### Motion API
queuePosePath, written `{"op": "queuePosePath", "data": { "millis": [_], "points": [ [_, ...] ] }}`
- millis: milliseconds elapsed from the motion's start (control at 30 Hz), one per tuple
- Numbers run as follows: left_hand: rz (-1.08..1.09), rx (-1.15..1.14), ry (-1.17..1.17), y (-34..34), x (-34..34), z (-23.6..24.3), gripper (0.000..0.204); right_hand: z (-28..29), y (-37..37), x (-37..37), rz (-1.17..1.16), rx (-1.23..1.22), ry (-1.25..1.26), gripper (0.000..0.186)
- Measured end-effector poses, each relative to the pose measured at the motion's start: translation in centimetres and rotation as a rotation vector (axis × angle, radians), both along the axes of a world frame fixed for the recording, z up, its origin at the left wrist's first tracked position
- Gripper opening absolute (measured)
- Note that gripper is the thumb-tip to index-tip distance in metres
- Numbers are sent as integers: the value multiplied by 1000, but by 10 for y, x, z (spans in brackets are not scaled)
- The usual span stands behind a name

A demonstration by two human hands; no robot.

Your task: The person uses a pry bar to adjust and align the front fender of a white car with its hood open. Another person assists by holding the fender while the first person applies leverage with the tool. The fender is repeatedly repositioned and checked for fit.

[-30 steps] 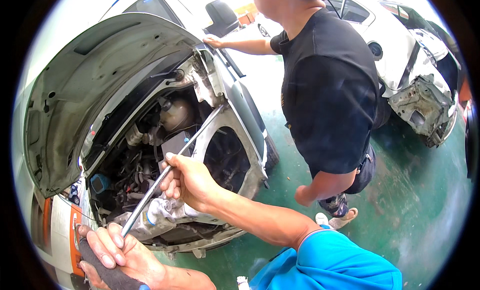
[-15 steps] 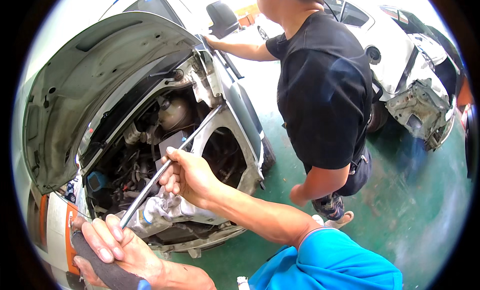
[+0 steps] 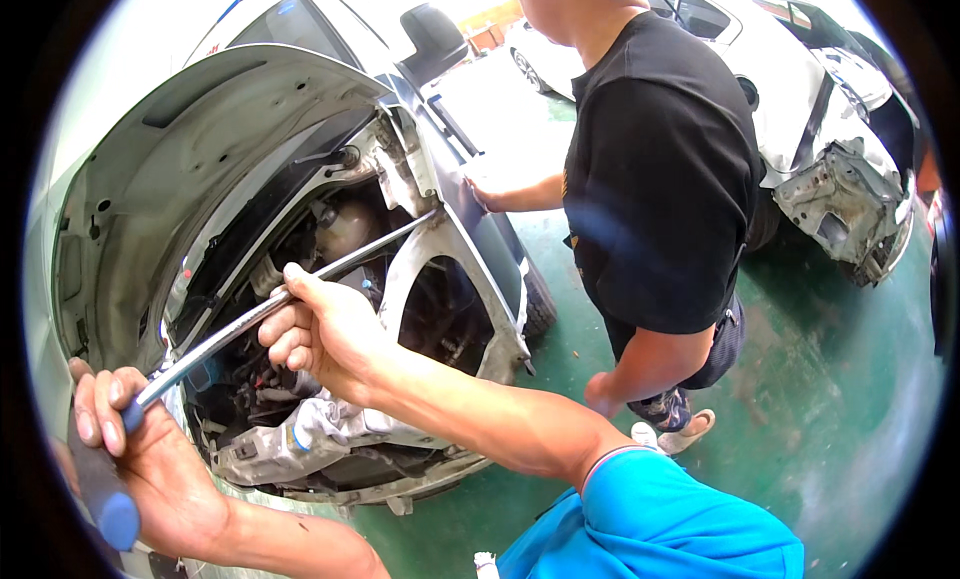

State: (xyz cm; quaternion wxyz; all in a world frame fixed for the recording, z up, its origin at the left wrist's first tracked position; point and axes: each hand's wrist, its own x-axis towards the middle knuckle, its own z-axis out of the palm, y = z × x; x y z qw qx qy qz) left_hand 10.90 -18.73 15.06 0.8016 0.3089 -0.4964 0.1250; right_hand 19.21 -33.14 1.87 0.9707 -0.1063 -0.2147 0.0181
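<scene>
My left hand, at eight o'clock, wraps the dark handle of a long metal bar. My right hand curls round its middle — I think for steadiness. The bar points to two o'clock, its tip by the car's frame (touching? I can't tell).

L hand, R hand & bar swung left; co-wkr's hand moved along veh.

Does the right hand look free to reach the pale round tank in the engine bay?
Probably not: the right hand holds the metal bar, which crosses low in front of the tank.
</scene>
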Motion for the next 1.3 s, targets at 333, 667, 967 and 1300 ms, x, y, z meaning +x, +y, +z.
{"op": "queuePosePath", "data": {
  "millis": [333, 667, 967, 1300],
  "points": [
    [164, -7, -64, -8, -15, -18, 56, -11, -8, -5, 100, -56, 28, 41],
    [18, -12, -46, 6, -2, -14, 54, -3, 2, -10, -25, -115, 39, 42],
    [-55, 13, -20, 26, 48, 22, 34, 21, 10, 7, -104, -80, 99, 46],
    [-23, -106, 109, 45, 26, -29, 53, -11, 19, 12, 167, -107, 135, 31]
  ]
}}
